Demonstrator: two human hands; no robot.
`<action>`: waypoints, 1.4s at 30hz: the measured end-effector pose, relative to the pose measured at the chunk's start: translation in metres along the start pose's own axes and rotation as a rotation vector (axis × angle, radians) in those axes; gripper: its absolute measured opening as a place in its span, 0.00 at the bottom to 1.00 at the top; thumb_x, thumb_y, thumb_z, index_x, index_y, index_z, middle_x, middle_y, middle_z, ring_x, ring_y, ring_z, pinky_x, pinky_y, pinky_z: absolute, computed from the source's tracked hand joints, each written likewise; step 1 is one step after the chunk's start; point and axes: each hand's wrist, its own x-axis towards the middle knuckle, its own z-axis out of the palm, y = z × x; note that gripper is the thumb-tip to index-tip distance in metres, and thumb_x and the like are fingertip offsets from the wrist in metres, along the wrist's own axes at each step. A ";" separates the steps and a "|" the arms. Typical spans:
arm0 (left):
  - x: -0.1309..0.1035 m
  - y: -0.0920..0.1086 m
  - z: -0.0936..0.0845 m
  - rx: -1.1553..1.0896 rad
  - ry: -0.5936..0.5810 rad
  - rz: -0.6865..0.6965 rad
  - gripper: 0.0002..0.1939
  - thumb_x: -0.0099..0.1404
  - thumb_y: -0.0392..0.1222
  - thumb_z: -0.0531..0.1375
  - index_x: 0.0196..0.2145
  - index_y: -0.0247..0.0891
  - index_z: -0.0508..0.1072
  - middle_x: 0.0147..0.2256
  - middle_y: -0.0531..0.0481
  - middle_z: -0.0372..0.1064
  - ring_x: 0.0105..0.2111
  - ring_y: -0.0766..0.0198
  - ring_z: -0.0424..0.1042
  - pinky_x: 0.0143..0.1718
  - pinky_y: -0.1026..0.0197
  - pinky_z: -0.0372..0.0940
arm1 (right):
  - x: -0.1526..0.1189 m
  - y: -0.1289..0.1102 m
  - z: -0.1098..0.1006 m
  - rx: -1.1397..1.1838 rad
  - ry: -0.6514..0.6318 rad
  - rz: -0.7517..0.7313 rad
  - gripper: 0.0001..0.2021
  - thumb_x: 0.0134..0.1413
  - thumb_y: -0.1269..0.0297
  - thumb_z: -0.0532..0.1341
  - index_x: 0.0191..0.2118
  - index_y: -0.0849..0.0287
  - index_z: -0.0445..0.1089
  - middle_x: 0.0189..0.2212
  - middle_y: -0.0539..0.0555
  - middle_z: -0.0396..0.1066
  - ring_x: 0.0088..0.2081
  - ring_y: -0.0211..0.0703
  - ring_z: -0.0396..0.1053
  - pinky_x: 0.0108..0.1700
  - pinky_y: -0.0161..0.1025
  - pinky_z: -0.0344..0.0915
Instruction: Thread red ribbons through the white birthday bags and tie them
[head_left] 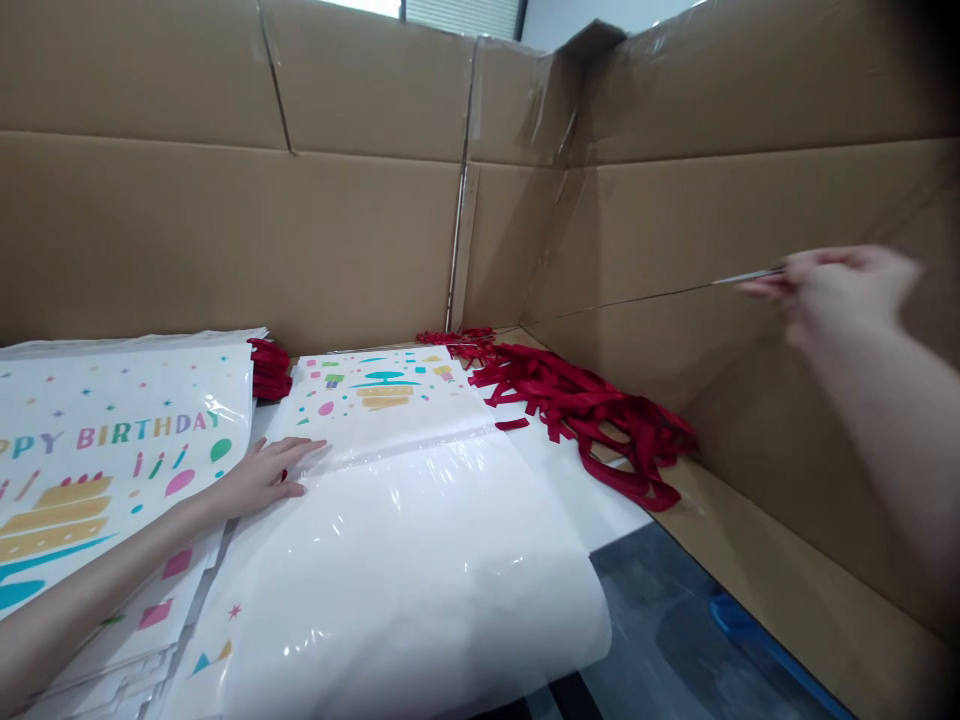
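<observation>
My left hand (274, 477) lies with fingers apart on the left edge of a glossy white printed sheet (420, 540), whose near part curls over at the front. Raised at the right, my right hand (840, 285) pinches a thin pale tool or needle (746, 277). From its tip a thin dark thread (637, 299) runs left and down toward the sheet's far edge. Red ribbon strips (600, 410) lie in a loose heap right of the sheet, between it and the cardboard wall.
At the left is a stack of white sheets (169, 390) printed with birthday lettering and a cake. Another red bundle (270, 370) sits at its far right corner. Tall cardboard walls (360, 240) stand behind and at the right. A blue object (757, 640) shows at the lower right.
</observation>
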 end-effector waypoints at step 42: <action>-0.002 0.010 -0.017 -1.069 0.159 -0.697 0.28 0.37 0.49 0.70 0.31 0.37 0.62 0.21 0.56 0.66 0.21 0.68 0.65 0.24 0.66 0.61 | -0.155 0.173 0.108 -0.726 -1.685 0.083 0.23 0.32 0.43 0.65 0.24 0.61 0.66 0.24 0.51 0.66 0.27 0.37 0.62 0.30 0.32 0.58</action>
